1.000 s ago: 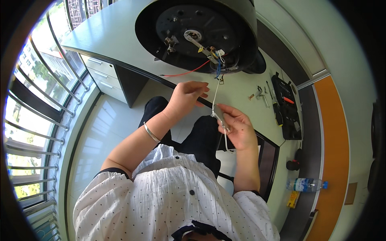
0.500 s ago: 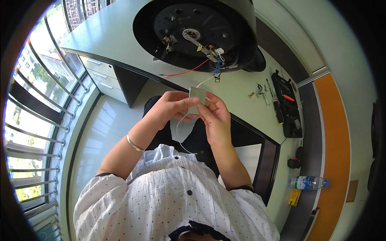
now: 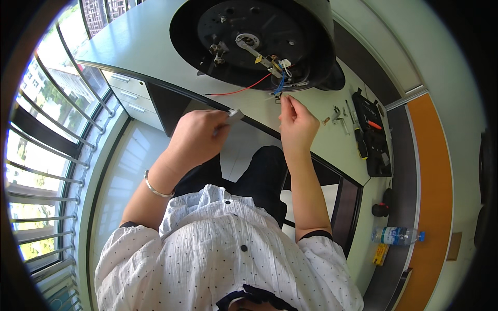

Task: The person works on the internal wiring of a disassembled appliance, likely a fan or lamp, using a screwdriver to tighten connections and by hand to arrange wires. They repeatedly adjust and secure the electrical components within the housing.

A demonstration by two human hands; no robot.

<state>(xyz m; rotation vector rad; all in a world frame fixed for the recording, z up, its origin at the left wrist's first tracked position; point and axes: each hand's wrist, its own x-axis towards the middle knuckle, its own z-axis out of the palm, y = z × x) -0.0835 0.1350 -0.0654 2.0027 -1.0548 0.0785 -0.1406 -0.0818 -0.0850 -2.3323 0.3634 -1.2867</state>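
Observation:
A dark round appliance (image 3: 320,28), pot-like, lies on its side on the table with its black underside (image 3: 236,36) facing me. Loose wires hang from its lower part, among them a red wire (image 3: 241,92) and blue wires (image 3: 280,84). My left hand (image 3: 196,136) is closed around a small flat grey-white piece (image 3: 235,116), tilted and mostly covered by the fingers. Just below the blue wires, my right hand (image 3: 299,127) has its thumb and fingers pinched together. What they grip, perhaps a thin wire end, is too small to make out.
Small metal parts (image 3: 340,120) lie on the table (image 3: 332,150) to the right, beside a screwdriver (image 3: 359,142) and a black tool case (image 3: 372,109). Farther right are a water bottle (image 3: 397,236) and a yellow box (image 3: 380,254). Drawers (image 3: 127,93) stand at left, near a barred window.
My right hand has let go of the flat piece and moved up to the wires. My left hand has shifted left and up with the piece, which has turned nearly edge-on.

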